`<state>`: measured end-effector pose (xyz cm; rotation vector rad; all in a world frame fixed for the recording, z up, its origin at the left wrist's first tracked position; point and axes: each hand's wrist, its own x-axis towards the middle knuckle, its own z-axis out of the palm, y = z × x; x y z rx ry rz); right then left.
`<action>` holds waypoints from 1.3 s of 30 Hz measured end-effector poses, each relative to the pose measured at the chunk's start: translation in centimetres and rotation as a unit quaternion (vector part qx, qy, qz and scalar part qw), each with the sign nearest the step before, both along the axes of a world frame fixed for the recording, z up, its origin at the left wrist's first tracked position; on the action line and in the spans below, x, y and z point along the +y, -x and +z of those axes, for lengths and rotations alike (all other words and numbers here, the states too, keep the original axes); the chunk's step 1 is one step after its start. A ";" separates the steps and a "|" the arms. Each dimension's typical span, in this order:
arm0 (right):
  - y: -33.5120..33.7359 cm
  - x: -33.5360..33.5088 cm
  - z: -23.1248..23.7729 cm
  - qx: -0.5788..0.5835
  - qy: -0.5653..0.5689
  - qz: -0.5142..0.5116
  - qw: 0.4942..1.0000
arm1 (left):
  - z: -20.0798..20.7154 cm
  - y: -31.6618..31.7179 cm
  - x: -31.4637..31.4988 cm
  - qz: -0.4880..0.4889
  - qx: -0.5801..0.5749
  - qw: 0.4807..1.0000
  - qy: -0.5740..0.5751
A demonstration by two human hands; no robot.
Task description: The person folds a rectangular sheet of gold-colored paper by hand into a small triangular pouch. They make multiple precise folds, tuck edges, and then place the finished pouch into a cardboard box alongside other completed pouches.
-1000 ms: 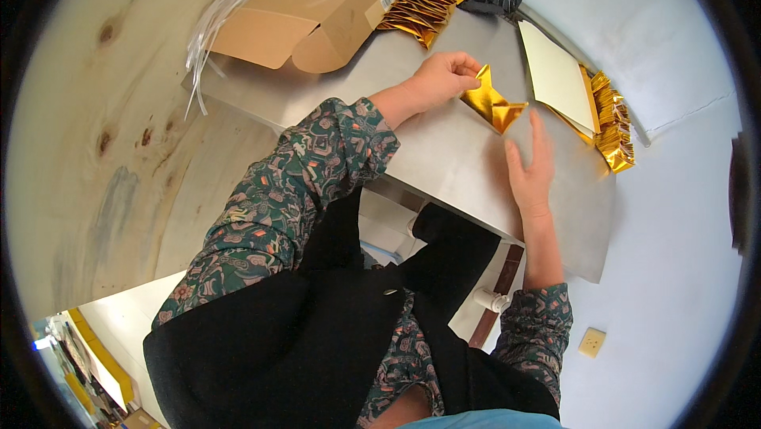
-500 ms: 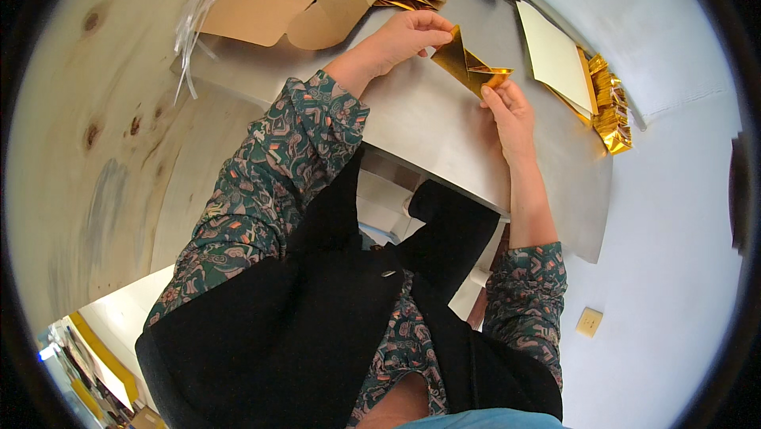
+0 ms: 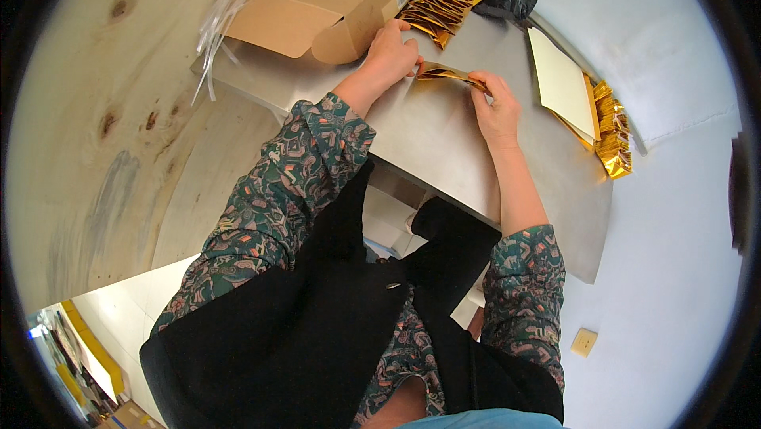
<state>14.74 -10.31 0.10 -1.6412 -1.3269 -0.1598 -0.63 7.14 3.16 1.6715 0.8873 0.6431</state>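
Held above a steel bench, well in from its near edge: a thin, folded gold foil piece, seen almost edge-on. Pinched at the right end between thumb and fingers by the right grip; met at the left end by the left grip, pinching or merely touching, impossible to tell. Probably taken by both ends to steady the folds. Packed upright near the far, wall-side edge, beside a cardboard box, perhaps for support: a gold foil stack. Further right along that edge: a cream card.

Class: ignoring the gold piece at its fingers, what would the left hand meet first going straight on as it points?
The left hand would probably meet the gold stack first, though depth is unclear.
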 end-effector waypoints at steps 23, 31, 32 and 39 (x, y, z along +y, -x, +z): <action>-1.4 5.9 1.1 0.124 -0.027 -0.005 0.992 | 3.3 -1.6 1.5 0.079 0.061 0.948 -0.302; -1.8 7.4 1.1 0.094 0.008 0.008 0.996 | 3.5 -2.5 3.0 0.001 0.044 0.988 -0.148; -1.9 7.2 1.2 0.106 0.005 0.017 0.994 | 3.3 -2.8 3.1 -0.005 0.036 0.990 -0.134; -3.7 7.5 1.7 0.083 0.089 -0.021 0.992 | 1.7 -3.8 3.6 -0.009 -0.077 0.997 -0.008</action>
